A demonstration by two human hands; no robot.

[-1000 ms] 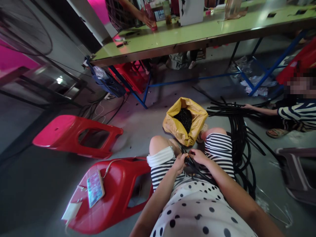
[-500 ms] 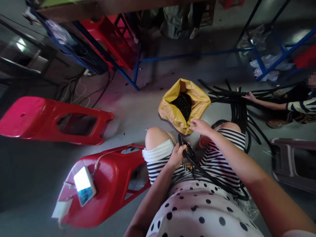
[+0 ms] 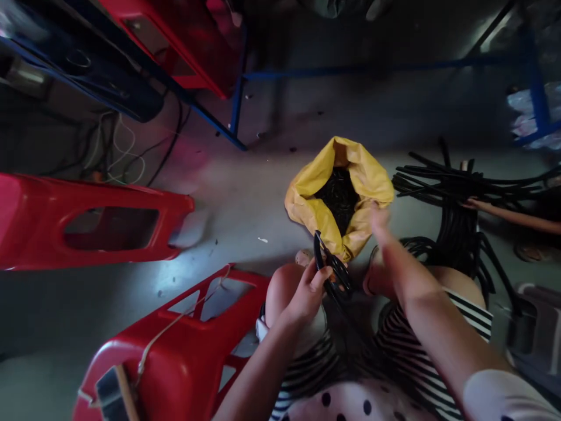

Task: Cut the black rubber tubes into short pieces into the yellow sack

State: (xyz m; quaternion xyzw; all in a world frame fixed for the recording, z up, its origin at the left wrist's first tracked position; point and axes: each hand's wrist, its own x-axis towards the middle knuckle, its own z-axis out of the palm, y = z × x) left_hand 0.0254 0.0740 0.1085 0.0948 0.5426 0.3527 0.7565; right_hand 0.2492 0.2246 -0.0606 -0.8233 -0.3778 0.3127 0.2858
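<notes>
Red stools (image 3: 175, 348) left of the hands (image 3: 307, 292)

The left hand (image 3: 309, 291) curls its fingers (image 3: 324, 275) beside the left knee (image 3: 281, 286); the right hand (image 3: 379, 221), a blur to me, stretches beyond that knee.

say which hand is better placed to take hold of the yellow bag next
Probably the right hand: though blurred, it is at the right side of the yellow bag. The left hand grips black tubing, so it seems less free.

yellow bag (image 3: 374, 180), black tubing (image 3: 340, 270), black-and-white striped shorts (image 3: 403, 345)
</notes>
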